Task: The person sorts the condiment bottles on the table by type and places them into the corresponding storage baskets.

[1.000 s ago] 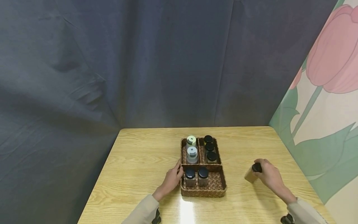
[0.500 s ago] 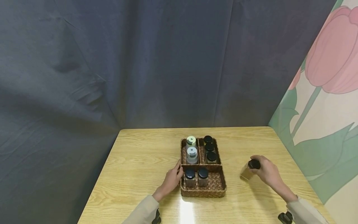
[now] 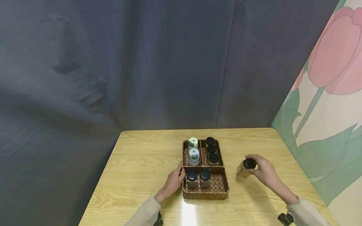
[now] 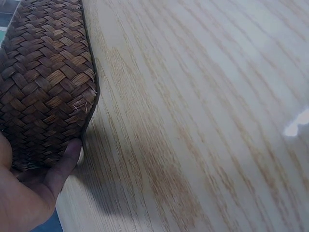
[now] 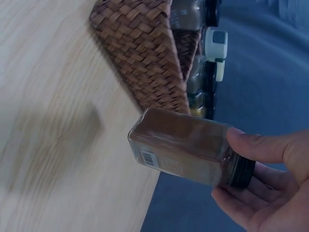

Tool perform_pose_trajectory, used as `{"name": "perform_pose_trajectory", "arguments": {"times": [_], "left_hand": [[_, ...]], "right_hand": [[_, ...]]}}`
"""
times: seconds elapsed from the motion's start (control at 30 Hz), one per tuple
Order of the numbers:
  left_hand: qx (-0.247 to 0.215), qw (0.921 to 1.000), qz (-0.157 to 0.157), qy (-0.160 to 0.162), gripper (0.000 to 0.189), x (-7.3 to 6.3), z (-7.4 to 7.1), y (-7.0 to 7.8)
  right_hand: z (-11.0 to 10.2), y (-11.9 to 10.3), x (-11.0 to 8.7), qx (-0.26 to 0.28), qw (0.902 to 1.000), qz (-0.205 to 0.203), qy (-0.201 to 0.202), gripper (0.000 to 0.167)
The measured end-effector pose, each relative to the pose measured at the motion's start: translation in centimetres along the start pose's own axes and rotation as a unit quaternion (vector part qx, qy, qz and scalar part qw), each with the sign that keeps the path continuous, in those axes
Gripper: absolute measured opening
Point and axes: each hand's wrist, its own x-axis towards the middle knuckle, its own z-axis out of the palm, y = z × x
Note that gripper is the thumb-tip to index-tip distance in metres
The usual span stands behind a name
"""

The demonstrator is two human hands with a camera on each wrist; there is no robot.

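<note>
A brown woven basket (image 3: 205, 195) with three compartments stands on the table. My left hand (image 3: 171, 182) holds its left side, with the thumb at the rim and fingers against the outer wall; in the left wrist view one finger (image 4: 67, 157) touches the wall low down. Right of the basket, my right hand (image 3: 264, 171) grips a square glass spice jar (image 5: 181, 142) by its black lid end. The jar is tilted above the table, its brown contents and a barcode label showing in the right wrist view.
Two black-lidded jars (image 3: 205, 180) sit in the front compartment. The back left one holds two pale-capped containers (image 3: 194, 154), and the back right one several black-lidded jars (image 3: 213, 158). A dark curtain (image 3: 175, 62) hangs behind the table (image 3: 141, 157); a tulip-patterned wall (image 3: 333, 131) lies right.
My right hand has carried the spice jar leftward, closer to the basket and slightly farther back. My left hand and the basket have stayed in place.
</note>
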Motion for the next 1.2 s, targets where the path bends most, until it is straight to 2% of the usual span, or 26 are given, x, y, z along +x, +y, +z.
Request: {"name": "perform_pose_trajectory", "arguments": {"times": [0.47,0.87,1.2], "left_hand": [[-0.009,0.9999,-0.008,-0.007,0.058,0.2,-0.1,-0.1],[-0.01,0.9999,-0.012,-0.007,0.059,0.1,-0.1,-0.2],[-0.011,0.9999,-0.008,-0.006,0.059,0.1,0.0,-0.1]], "right_hand": [[-0.1,-2.7,0.3,0.006,0.9987,-0.046,0.022,0.055],[0.4,-4.8,0.8,0.019,0.9987,-0.048,0.007,0.054],[1.8,-5.5,1.4,0.032,0.9979,-0.055,0.001,0.053]]}}
